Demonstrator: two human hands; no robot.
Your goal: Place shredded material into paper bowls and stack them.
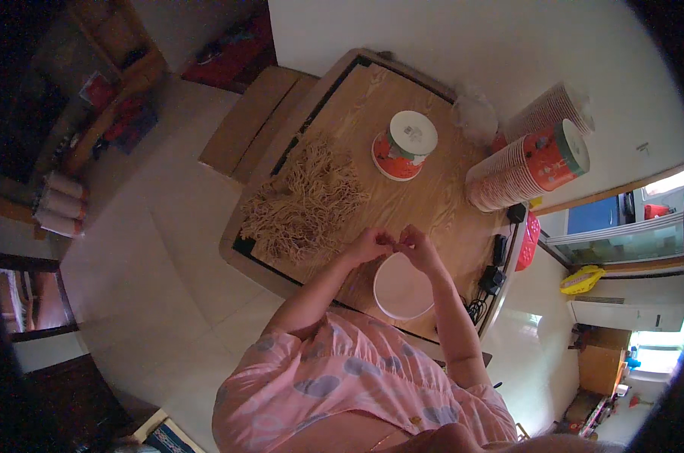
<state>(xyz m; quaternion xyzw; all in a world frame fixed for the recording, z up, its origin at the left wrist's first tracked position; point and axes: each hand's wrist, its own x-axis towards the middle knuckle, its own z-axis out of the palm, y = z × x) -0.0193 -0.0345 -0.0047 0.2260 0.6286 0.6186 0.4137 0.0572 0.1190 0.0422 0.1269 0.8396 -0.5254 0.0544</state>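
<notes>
My left hand (370, 246) and my right hand (419, 249) meet fingertip to fingertip just above the table, both pinched closed. Whatever lies between the fingers is too small or hidden to make out. Directly below them stands a round white paper bucket (404, 291), its open mouth facing up, partly covered by my right forearm. Left of my hands spreads a large tangled heap of tan, twisted cord-like strands (308, 200). Farther back, a red and green printed paper bucket (402, 151) rests upside down, pale base upward.
Two tall nested stacks of paper buckets (508, 172) lean at the table's right side by the wall. A clear plastic bag (474, 117) sits behind them. Black adapters (493, 279) and cables lie along the right edge. A cardboard box (255, 121) stands beyond the wood-grain table (383, 90).
</notes>
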